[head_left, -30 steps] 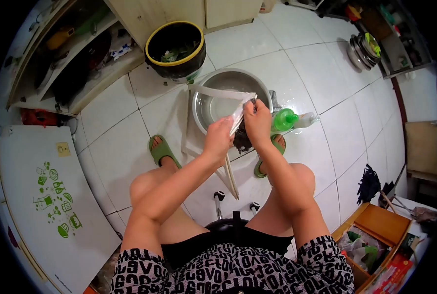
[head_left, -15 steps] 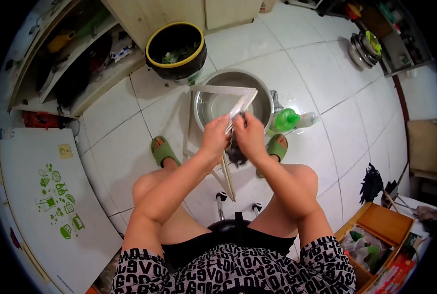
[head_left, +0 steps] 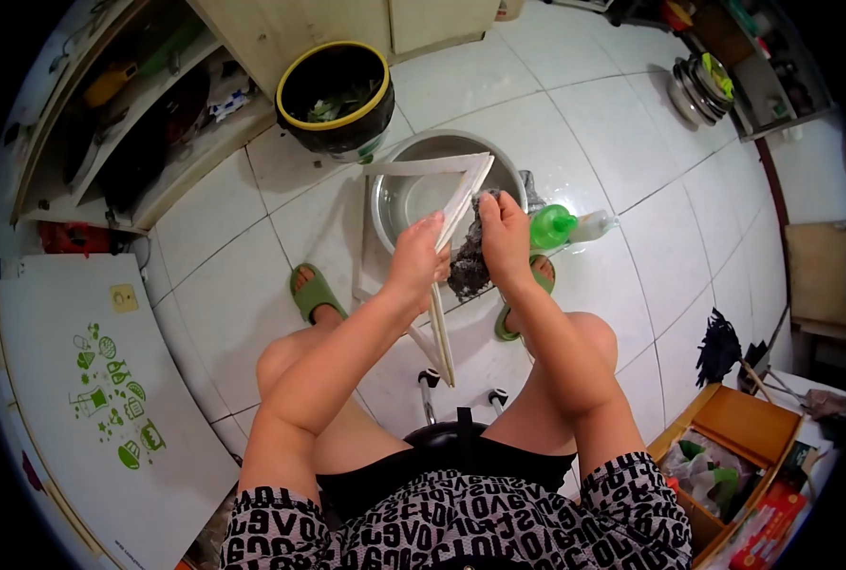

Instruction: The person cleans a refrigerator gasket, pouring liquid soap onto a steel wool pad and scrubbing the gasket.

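My left hand (head_left: 417,255) is closed round one side of a white rectangular frame (head_left: 463,198), which I hold tilted over a metal basin (head_left: 515,166). In my right hand (head_left: 505,236) is a dark grey cloth (head_left: 470,264), bunched up and hanging below the fingers. The cloth is just right of the frame's edge; whether it still touches the frame I cannot tell. Some water seems to lie in the basin, partly hidden behind the frame. A green bottle (head_left: 552,226) stands right of the basin, close to my right hand.
Beside the green bottle is a clear bottle (head_left: 594,226). A black bin with a yellow rim (head_left: 385,93) stands behind the basin. A white cabinet door with green prints (head_left: 72,446) is at left. Stacked metal bowls (head_left: 694,95) sit far right, and an orange-brown box (head_left: 727,427) lies near right.
My right hand has moved right and slightly up with the cloth, away from the frame's edge. The left hand keeps its hold, and the frame has barely shifted.
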Demonstrator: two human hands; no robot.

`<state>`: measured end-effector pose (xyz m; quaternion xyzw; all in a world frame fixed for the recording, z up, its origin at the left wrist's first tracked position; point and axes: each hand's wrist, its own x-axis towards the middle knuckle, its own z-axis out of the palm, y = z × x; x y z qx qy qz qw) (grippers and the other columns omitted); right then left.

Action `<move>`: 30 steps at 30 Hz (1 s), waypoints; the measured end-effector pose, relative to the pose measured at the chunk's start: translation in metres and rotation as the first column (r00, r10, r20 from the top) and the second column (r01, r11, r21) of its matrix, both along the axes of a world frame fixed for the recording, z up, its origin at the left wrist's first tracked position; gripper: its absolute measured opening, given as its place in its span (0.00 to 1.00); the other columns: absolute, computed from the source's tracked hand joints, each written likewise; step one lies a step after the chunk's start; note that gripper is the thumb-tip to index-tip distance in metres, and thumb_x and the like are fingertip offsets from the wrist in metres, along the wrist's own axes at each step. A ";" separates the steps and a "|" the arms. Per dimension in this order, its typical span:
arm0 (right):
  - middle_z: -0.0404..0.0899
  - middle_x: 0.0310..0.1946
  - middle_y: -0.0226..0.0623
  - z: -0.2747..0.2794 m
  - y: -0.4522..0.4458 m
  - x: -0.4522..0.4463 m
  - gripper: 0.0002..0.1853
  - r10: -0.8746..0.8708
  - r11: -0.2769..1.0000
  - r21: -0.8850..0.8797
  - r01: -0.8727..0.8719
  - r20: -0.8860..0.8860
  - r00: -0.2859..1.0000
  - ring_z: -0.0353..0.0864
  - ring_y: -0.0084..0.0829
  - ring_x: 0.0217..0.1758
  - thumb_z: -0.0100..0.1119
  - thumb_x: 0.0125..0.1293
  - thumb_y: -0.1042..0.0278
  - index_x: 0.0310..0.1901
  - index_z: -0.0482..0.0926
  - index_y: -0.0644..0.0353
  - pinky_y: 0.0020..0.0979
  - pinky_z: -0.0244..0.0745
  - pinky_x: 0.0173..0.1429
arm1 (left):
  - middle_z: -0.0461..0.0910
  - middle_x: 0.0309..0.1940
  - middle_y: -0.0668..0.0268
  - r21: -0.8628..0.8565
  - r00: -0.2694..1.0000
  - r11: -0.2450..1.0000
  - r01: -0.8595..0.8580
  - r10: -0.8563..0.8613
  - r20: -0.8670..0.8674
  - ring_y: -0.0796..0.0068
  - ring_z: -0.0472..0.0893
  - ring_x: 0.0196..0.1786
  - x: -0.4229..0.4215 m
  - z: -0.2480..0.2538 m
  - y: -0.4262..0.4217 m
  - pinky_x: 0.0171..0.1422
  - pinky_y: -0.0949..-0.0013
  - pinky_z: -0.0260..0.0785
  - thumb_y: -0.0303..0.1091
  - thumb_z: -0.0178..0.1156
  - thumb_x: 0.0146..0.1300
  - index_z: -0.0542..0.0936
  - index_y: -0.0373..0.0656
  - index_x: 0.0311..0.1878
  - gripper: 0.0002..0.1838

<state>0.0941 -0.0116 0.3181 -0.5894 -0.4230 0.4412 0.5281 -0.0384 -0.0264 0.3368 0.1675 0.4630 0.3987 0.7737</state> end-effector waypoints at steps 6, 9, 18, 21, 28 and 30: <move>0.60 0.18 0.27 0.001 0.002 0.002 0.16 -0.002 0.996 0.086 -0.010 0.140 0.990 0.56 0.17 0.25 0.55 0.68 0.67 0.25 0.64 0.64 0.25 0.58 0.27 | 0.60 0.13 0.75 0.035 0.999 0.999 -0.004 0.006 -0.037 0.83 0.56 0.12 0.000 -0.005 -0.001 0.17 0.77 0.51 0.42 0.45 0.72 0.71 0.47 0.41 0.10; 0.60 0.19 0.27 0.007 0.000 0.000 0.15 0.024 0.996 0.076 -0.037 0.168 0.986 0.57 0.18 0.25 0.55 0.67 0.67 0.26 0.65 0.64 0.26 0.60 0.27 | 0.62 0.16 0.74 0.105 1.000 0.994 0.028 -0.028 -0.002 0.83 0.57 0.13 0.000 -0.005 -0.002 0.18 0.77 0.52 0.41 0.44 0.72 0.71 0.45 0.42 0.11; 0.72 0.19 0.46 0.019 -0.017 -0.010 0.11 0.154 0.977 0.087 -0.195 0.346 0.925 0.70 0.32 0.20 0.58 0.61 0.67 0.28 0.70 0.65 0.33 0.69 0.29 | 0.67 0.25 0.74 0.164 0.994 0.986 0.017 0.002 -0.113 0.83 0.64 0.20 0.010 -0.010 -0.003 0.22 0.78 0.55 0.43 0.41 0.74 0.68 0.50 0.41 0.10; 0.73 0.19 0.49 0.013 -0.017 -0.014 0.09 0.130 0.959 0.164 -0.232 0.474 0.871 0.74 0.49 0.21 0.57 0.59 0.67 0.28 0.71 0.64 0.40 0.69 0.28 | 0.66 0.23 0.74 0.140 0.997 0.990 0.001 0.010 -0.076 0.84 0.62 0.18 0.006 -0.015 -0.002 0.20 0.80 0.52 0.45 0.40 0.75 0.67 0.51 0.42 0.11; 0.75 0.22 0.51 0.012 -0.012 -0.012 0.10 0.099 0.992 0.029 -0.120 0.400 0.911 0.75 0.53 0.26 0.55 0.60 0.65 0.28 0.73 0.65 0.43 0.70 0.31 | 0.65 0.22 0.73 0.097 0.999 0.995 0.009 -0.004 -0.044 0.85 0.59 0.15 0.009 -0.006 -0.005 0.18 0.80 0.49 0.45 0.41 0.74 0.68 0.50 0.41 0.11; 0.75 0.22 0.51 0.012 -0.026 -0.018 0.11 0.121 0.972 0.120 -0.202 0.483 0.867 0.76 0.54 0.25 0.56 0.60 0.65 0.28 0.73 0.65 0.44 0.70 0.30 | 0.66 0.22 0.74 0.095 0.996 0.995 0.022 -0.014 -0.087 0.85 0.60 0.15 0.007 -0.005 -0.005 0.18 0.79 0.52 0.45 0.41 0.74 0.69 0.50 0.41 0.11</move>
